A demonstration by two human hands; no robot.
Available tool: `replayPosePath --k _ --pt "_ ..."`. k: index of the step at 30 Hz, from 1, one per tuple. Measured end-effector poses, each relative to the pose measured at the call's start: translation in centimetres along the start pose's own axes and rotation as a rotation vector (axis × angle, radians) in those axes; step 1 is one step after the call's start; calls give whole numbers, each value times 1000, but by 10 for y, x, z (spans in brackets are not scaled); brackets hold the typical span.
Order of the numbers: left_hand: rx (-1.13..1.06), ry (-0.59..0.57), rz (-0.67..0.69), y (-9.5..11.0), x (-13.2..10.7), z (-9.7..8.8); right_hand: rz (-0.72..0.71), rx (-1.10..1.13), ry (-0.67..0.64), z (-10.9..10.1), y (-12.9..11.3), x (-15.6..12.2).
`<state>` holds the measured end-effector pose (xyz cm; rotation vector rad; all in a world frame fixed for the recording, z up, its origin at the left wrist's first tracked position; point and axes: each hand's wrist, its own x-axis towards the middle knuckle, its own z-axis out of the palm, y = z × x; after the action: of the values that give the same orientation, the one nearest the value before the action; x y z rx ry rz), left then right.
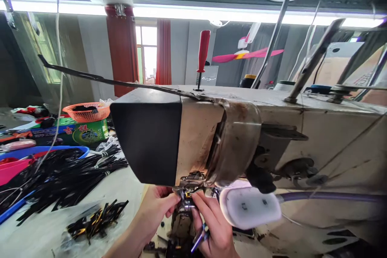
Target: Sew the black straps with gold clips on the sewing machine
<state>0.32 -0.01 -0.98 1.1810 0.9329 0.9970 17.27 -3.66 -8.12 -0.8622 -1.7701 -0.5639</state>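
Observation:
Below the head of the industrial sewing machine [196, 141], both hands meet at the needle area. My left hand [157, 207] is closed in a pinch at the left of the presser foot; what lies between its fingertips is too small to make out. From the right, my right hand [213, 219] brings its fingertips against the same spot, beside a small yellow-gold piece [188, 194]. Tucked in that hand's curled fingers is a pair of blue-violet thread snips [198, 238], pointing down and left. The machine head partly hides the fingertips.
A lit white lamp [252, 206] sits close to the right hand. To the left lie bundled black strips [69, 177] and a plastic bag of black-and-gold pieces [96, 221]. An orange basket [87, 112] rests on a green box [90, 131]. A red screwdriver [203, 52] stands on the machine.

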Motion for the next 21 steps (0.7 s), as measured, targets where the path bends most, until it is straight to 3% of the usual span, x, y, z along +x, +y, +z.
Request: replayPosePath --k 12,21 --pt "10 -45 -24 1 0 -4 -72 -151 -2 -1 1 -3" --pt "26 -55 -25 3 0 -3 -93 -138 -35 -1 6 -6"
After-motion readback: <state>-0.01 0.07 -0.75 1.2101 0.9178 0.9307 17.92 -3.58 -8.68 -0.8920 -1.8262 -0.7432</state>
